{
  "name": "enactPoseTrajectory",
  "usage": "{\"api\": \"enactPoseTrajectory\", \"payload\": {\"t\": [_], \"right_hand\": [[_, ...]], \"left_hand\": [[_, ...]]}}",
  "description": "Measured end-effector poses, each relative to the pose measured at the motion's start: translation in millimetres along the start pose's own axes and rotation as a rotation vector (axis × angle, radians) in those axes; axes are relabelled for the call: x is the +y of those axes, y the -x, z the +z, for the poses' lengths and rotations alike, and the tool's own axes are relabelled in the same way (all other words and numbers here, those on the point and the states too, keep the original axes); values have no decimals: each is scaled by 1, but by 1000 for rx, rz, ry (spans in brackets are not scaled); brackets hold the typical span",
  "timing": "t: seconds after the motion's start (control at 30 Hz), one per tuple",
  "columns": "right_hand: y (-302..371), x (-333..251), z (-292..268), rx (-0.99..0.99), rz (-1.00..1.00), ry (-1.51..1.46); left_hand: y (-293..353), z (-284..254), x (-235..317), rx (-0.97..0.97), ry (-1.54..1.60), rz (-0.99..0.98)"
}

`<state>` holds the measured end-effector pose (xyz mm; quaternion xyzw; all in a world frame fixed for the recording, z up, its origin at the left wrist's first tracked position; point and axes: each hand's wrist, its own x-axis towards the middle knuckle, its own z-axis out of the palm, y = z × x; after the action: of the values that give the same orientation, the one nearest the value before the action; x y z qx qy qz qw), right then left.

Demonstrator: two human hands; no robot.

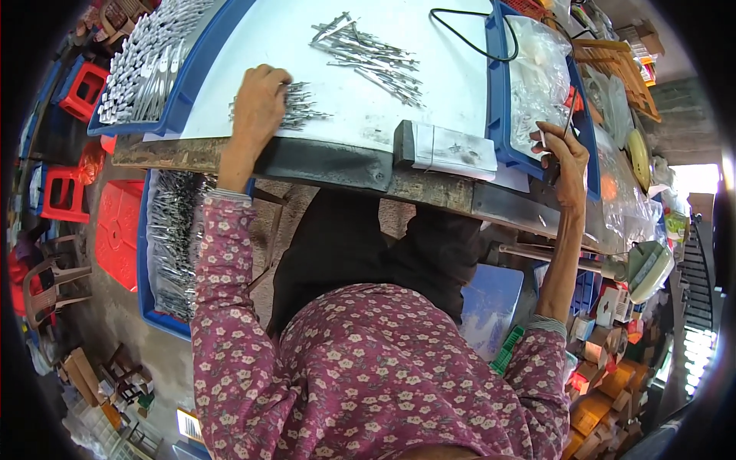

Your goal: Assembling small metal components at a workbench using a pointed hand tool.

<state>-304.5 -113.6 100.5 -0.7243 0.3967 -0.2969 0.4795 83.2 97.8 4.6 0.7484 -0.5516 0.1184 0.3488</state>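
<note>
My left hand [261, 103] rests at the left of the white work surface with its fingers curled down over a small pile of thin metal pieces [304, 107]. Its fingertips are hidden, so what it pinches cannot be made out. A larger loose heap of similar slim metal pieces [376, 65] lies farther back. On the right, my right hand [566, 159] is closed at the edge of a blue tray [500, 92]. A thin dark rod-like thing [569, 119] sticks up from its grip; a small whitish bit shows by the fingertips.
A blue bin [178, 96] packed with slim silvery pieces stands at the left. Clear plastic bags [537, 65] fill the right tray. A paper-covered block [454, 148] sits at the table's front edge [322, 162]. Beside my left forearm is a lower blue crate [143, 261].
</note>
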Motion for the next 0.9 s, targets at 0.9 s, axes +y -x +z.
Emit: {"api": "enactPoseTrajectory", "payload": {"t": [0.9], "right_hand": [[29,-12,64,-194,63,-448]], "left_hand": [[-35,88,48,-239,-60,239]]}}
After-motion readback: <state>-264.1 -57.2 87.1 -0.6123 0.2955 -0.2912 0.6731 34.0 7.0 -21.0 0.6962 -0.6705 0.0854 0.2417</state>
